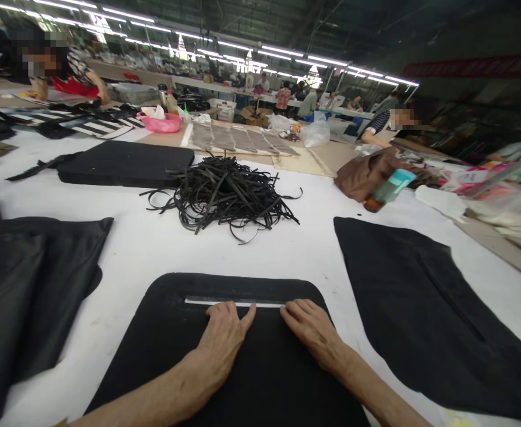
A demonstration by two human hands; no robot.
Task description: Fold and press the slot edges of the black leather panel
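Observation:
A black fabric panel [242,385] with rounded far corners lies flat in front of me on the white tabletop. Near its far edge runs a long narrow slot, with a white strip [231,303] showing in it. My left hand [222,335] rests on the panel at the slot's near edge, fingers bent over and thumb apart. At the slot's right end, my right hand [311,326] lies with its fingers stretched out, the tips touching the edge. Neither hand visibly grasps anything.
Beyond the panel sits a heap of thin black strips [231,193], beside a stack of black panels [127,163]. Black fabric pieces lie left [60,284] and right [425,302]. A bottle with a teal top [389,188] and pink basket [160,123] stand farther back. Other people work beyond.

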